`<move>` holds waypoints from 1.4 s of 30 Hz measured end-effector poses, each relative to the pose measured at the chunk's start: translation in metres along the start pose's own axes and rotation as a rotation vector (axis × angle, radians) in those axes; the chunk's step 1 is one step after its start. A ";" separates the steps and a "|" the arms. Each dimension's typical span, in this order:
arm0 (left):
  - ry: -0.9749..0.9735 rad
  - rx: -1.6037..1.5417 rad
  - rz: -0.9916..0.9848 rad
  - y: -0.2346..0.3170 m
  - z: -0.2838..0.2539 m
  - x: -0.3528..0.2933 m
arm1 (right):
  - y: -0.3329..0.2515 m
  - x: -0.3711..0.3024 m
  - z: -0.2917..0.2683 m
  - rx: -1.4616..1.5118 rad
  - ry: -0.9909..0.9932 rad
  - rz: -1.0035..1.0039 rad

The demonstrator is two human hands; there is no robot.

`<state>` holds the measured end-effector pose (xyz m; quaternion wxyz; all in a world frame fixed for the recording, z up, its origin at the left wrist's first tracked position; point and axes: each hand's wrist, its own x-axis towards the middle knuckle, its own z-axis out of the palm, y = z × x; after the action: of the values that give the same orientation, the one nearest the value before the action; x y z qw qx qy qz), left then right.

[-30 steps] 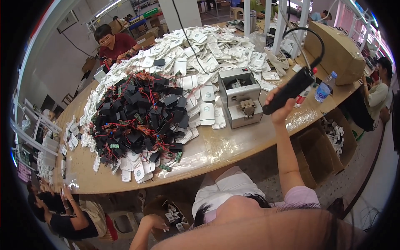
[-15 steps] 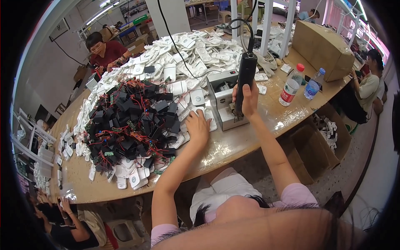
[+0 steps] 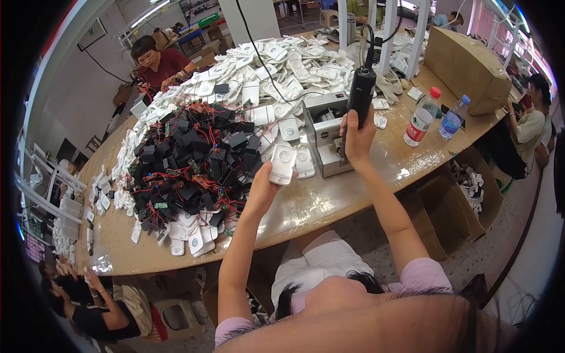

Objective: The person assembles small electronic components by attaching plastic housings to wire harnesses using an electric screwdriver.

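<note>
My left hand point(image 3: 262, 189) has its fingers closed round a white plastic casing point(image 3: 283, 163) with a round recess, raised just off the table. My right hand point(image 3: 359, 140) grips a black electric screwdriver point(image 3: 361, 97) held upright, its cord running up from the top. The screwdriver's lower end is at the front of a grey metal screw feeder point(image 3: 321, 149), but I cannot tell whether it touches. More white casings point(image 3: 305, 160) lie between the left hand and the feeder. Left of my left hand spreads a heap of black boxes with red wires and green circuit boards point(image 3: 188, 156).
A large mound of white casings point(image 3: 288, 65) covers the table's far side. Two bottles point(image 3: 419, 125) and a cardboard box point(image 3: 465, 67) stand to the right. Open cartons point(image 3: 453, 206) sit below the table's edge. A person in red point(image 3: 162, 67) works across the table.
My left hand has picked up a white casing from the table and drawn it slightly nearer. The right hand still holds the screwdriver at the feeder. The whole view has shifted a little.
</note>
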<state>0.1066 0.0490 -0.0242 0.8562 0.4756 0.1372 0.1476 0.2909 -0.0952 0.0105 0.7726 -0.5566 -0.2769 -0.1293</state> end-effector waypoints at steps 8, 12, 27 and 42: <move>0.044 0.769 0.031 -0.026 -0.024 -0.050 | 0.000 -0.004 -0.013 0.280 -0.168 -0.049; -0.236 1.339 0.278 -0.014 -0.035 -0.036 | -0.006 -0.013 -0.017 0.233 -0.235 -0.040; 0.169 1.672 0.999 0.061 -0.015 0.023 | -0.049 -0.044 -0.052 0.448 -0.085 0.046; 0.976 1.618 0.831 0.188 -0.043 0.052 | -0.047 -0.044 -0.061 0.398 -0.122 0.074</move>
<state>0.1152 0.1965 0.1097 0.0124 0.8076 0.3530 0.4723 0.2488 -0.1730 0.0083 0.8533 -0.4097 -0.3224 -0.0098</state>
